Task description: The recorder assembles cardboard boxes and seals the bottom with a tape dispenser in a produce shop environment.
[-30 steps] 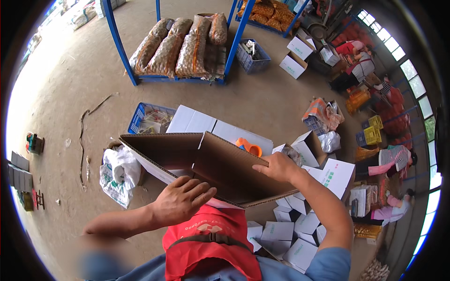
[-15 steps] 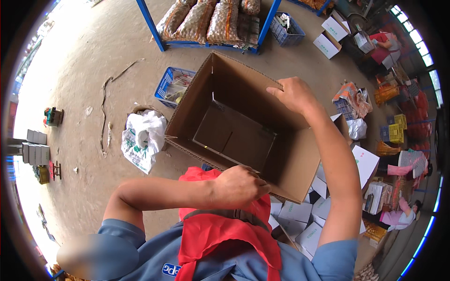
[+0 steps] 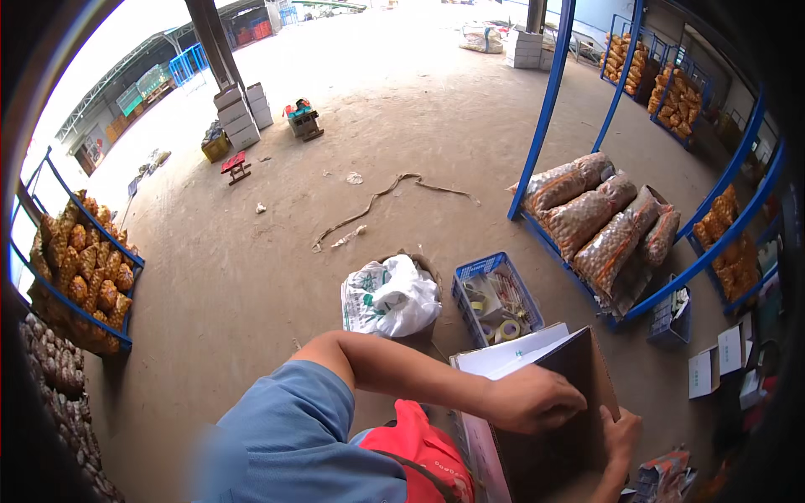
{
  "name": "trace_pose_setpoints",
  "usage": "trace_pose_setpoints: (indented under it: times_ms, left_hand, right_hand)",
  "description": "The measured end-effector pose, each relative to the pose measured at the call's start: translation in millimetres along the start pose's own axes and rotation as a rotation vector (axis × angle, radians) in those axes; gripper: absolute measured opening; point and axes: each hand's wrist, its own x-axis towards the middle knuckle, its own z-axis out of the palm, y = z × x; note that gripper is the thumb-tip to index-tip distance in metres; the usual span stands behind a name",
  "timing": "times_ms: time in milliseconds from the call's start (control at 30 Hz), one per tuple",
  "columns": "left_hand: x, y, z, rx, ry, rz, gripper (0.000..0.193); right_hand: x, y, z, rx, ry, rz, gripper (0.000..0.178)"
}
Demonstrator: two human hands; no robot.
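Note:
The cardboard box (image 3: 597, 373) stands open at the lower right, its inside brown and mostly in shadow. My right hand (image 3: 620, 438) grips its right wall, the thumb over the rim. Across the opening reaches my left forearm, and my left hand (image 3: 537, 399) is closed above the box with its fingers curled. Whatever may lie in those fingers is hidden. White board (image 3: 513, 354) shows along the box's far and left sides, beyond my left hand.
A blue crate (image 3: 496, 298) with tape rolls stands beyond the box, beside a container topped with white plastic bags (image 3: 392, 295). A blue rack (image 3: 579, 264) holds filled mesh sacks (image 3: 608, 226). More sacks (image 3: 88, 264) fill a rack at left. A cord (image 3: 369, 204) lies on the floor.
The view has swung to the right side of the scene's former layout, bringing the left rack into sight. The box now appears lower right, and my left hand has gone from its near rim to over its opening.

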Motion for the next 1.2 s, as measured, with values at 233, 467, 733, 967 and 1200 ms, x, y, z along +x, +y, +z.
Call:
trace_pose_setpoints:
  times_ms: [233,467,733,967,1200]
  left_hand:
    - [17,-65,56,0.794,-0.659,-0.248,0.103]
    - [50,-92,28,0.549,-0.911,0.090,0.086]
    - [15,-154,13,0.638,-0.911,0.227,0.078]
    - [18,-155,29,0.592,-0.823,0.258,0.081]
    - [23,-151,42,0.648,-0.817,0.313,0.086]
  right_hand:
    - [3,-6,-18,0.060,-0.109,0.105,0.028]
    - [-6,-1,-19,0.002,0.020,0.083,0.041]
    - [-63,4,-42,0.116,0.390,-0.084,0.042]
    - [-216,30,-16,0.312,0.232,0.451,0.067]
    - [-183,-6,4,0.106,-0.208,0.280,0.073]
